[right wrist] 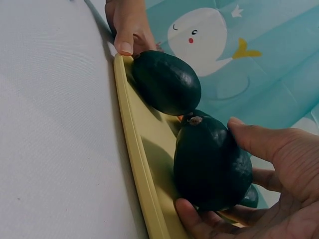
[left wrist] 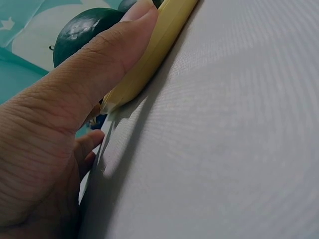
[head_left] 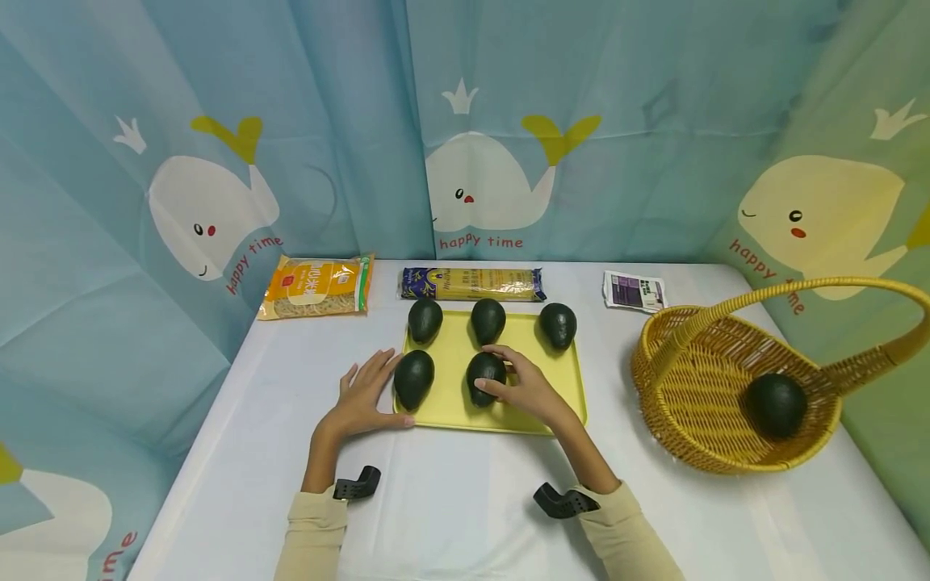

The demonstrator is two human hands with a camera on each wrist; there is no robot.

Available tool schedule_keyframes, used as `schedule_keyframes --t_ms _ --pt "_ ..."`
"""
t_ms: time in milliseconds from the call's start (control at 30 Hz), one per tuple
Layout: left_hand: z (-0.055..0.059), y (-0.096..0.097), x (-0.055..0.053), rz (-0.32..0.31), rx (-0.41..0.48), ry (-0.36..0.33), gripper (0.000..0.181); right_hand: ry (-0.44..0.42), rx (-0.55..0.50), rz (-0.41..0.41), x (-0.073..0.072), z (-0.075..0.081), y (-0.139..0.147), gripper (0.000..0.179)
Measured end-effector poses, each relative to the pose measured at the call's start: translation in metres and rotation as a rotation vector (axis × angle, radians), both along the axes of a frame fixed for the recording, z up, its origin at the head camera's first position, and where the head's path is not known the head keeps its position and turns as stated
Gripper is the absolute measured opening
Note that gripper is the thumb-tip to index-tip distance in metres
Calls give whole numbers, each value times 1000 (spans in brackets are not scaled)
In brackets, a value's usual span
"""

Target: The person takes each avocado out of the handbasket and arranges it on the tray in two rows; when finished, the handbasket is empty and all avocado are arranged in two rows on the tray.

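A yellow tray holds several dark green avocados. My right hand grips the front middle avocado, its thumb on one side and fingers curled round the other. In the right wrist view that avocado sits between thumb and fingers, low over the tray. My left hand lies spread at the tray's front left corner, thumb along the rim and fingers stretched beside the left edge. The front left avocado is right by its fingers. Three more avocados line the back, including one in the middle.
On the right stands a wicker basket with a tall handle and one avocado inside. Behind the tray lie a grain bag, a long yellow packet and a small white-purple packet. A whale-print curtain surrounds the table.
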State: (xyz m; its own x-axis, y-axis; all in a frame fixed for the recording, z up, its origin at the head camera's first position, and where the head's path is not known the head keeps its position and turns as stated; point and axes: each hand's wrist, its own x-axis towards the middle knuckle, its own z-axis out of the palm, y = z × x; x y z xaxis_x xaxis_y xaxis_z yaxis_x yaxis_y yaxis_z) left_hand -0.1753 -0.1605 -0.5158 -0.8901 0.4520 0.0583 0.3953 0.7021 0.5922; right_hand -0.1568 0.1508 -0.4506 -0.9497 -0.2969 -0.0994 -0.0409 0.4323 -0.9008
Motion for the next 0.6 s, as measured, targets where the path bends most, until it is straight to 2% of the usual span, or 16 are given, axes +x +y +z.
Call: schedule_keyframes --t_ms 200,600 --pt "2 1 0 1 1 5 115 -21 -7 8 9 24 -3 60" --pt "-1 1 0 11 -20 -16 116 -15 2 16 11 32 -1 58"
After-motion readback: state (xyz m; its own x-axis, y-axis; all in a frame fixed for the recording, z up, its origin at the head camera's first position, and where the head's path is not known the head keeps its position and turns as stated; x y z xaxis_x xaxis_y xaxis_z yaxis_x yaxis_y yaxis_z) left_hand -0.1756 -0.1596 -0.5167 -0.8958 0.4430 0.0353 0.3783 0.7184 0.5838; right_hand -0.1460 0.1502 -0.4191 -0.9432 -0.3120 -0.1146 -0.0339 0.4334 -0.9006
